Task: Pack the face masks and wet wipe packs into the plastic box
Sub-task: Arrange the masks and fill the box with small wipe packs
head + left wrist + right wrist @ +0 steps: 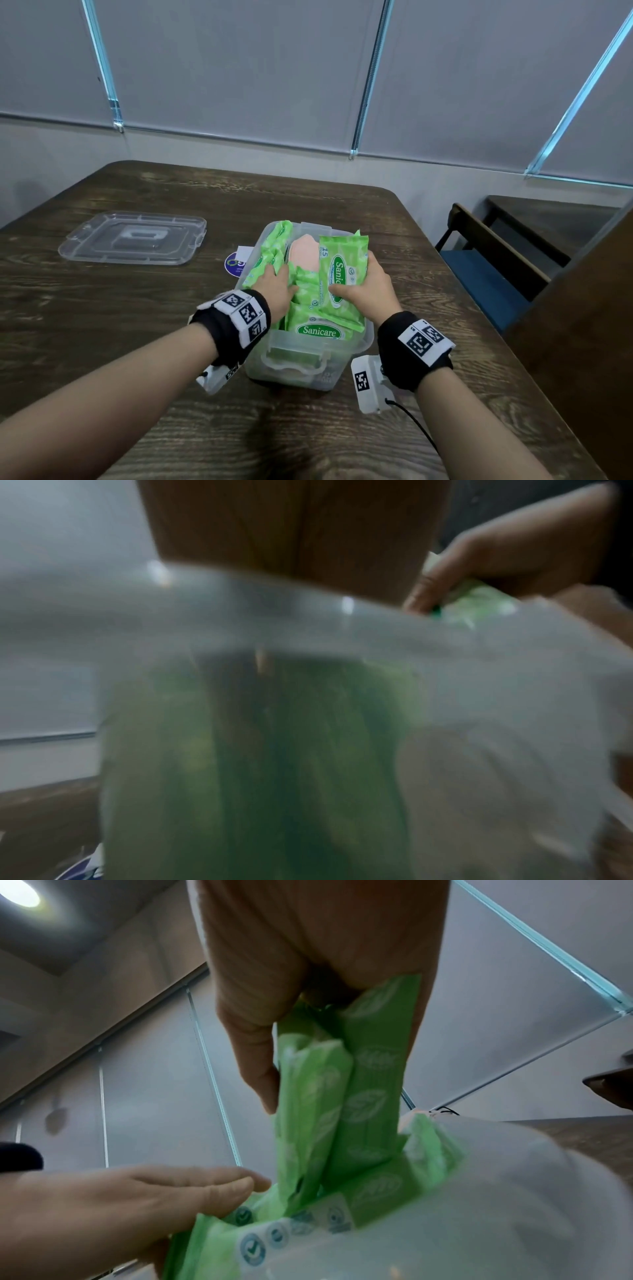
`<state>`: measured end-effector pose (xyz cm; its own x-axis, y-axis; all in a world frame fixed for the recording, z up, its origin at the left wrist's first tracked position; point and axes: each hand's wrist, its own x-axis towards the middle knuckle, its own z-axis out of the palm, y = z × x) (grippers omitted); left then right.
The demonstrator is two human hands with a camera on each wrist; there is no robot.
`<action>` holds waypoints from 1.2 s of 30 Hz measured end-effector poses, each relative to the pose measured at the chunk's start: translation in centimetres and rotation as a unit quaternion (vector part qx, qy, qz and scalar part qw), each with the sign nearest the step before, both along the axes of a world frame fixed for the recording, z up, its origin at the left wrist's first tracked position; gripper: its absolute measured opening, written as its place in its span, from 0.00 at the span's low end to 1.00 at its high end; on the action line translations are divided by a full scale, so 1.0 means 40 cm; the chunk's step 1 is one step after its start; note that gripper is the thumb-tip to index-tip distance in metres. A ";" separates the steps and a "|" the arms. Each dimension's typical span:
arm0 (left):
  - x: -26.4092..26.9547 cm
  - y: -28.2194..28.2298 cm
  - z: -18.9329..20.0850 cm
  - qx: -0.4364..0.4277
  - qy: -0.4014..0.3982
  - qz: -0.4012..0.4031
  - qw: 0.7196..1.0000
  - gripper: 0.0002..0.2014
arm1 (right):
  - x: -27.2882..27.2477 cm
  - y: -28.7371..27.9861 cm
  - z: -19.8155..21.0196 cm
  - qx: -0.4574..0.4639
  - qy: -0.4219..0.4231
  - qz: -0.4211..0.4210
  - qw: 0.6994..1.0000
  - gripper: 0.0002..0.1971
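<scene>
A clear plastic box (363, 342) stands on the wooden table, filled with several green Sanicare wet wipe packs (318, 330) and a pink face mask (303, 251) near its far end. My right hand (368, 286) grips a green wipe pack (342, 274) upright over the box's right side; in the right wrist view thumb and fingers (253, 1053) pinch this pack (342, 1102). My left hand (275, 282) lies with straight fingers on the packs at the box's left side, pressing them aside (164, 1191). The left wrist view is blurred: box wall (308, 631) and green packs (274, 764).
The box's clear lid (133, 238) lies flat on the table at the far left. A round blue sticker and a white card (238, 262) sit just left of the box. A chair with a blue seat (486, 274) stands beyond the table's right edge.
</scene>
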<state>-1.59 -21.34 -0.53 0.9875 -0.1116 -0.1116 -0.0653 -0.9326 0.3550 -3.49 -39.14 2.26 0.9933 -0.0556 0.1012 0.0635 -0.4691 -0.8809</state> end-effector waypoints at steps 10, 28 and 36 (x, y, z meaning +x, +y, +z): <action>-0.026 0.066 0.147 -0.125 0.027 -0.094 0.987 0.37 | -0.027 -0.016 0.109 -0.095 -0.005 0.113 0.989 0.31; -0.043 0.022 0.064 -0.344 0.100 -0.028 0.933 0.16 | 0.001 -0.027 0.095 -0.271 0.107 0.167 0.942 0.30; -0.091 0.024 0.021 -0.331 0.032 -0.092 0.938 0.21 | -0.015 -0.044 0.069 -0.296 0.129 0.168 0.931 0.33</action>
